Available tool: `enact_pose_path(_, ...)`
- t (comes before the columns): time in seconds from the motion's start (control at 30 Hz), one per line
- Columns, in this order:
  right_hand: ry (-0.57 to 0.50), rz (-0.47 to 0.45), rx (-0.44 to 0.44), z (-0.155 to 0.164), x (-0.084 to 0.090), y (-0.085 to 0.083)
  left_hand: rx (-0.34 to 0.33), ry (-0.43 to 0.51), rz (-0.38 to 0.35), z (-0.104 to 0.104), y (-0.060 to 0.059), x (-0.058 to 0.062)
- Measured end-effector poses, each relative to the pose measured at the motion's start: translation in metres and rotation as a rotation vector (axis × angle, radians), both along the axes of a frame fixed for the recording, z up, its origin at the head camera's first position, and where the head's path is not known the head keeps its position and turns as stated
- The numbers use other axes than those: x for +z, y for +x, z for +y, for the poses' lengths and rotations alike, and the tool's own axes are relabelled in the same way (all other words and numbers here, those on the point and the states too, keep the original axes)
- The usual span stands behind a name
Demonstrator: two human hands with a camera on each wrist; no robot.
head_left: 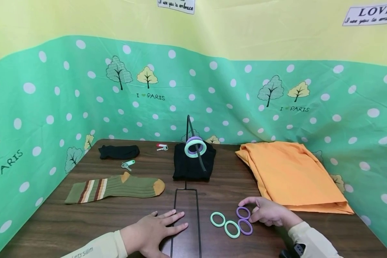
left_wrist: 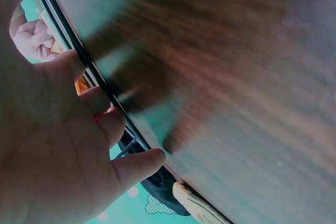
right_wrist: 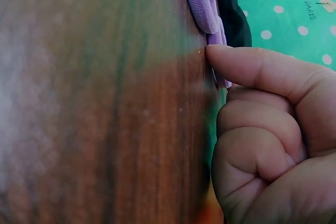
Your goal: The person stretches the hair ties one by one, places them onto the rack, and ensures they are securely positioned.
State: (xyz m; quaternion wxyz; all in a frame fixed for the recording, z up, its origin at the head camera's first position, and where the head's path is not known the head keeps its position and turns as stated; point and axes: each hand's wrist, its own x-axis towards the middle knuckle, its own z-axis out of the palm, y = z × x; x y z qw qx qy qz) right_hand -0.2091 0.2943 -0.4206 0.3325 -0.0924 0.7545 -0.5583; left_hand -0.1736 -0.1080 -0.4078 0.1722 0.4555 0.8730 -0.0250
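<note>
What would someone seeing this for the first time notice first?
Probably the right hand touching a purple ring among four loose rings at the table's near edge. Behind them a black wire stand carries stacked rings, and the left hand lies flat on its base. An orange cloth lies right.

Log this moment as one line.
left hand flat on wire stand base | right hand touching purple ring | two rings on stand pole

Orange cloth (head_left: pixel 290 172), striped olive sock (head_left: pixel 116 187)
</note>
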Motion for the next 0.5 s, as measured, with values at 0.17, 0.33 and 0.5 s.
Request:
enact_pose_path(0.17, 0.002, 0.004, -0.006, -0.001, 0.000, -0.001, -0.009, -0.008, 0.018, 0.001, -0.001, 0.000)
enact_pose_path(0.33, -0.031, 0.027, 0.012, -0.004, 0.004, 0.000, -0.023, -0.020, 0.049, 0.001, 0.000, -0.001)
enact_pose_path(0.5, -0.069, 0.082, 0.042, -0.014, 0.017, 0.000, -0.030, -0.026, 0.068, 0.001, 0.001, -0.001)
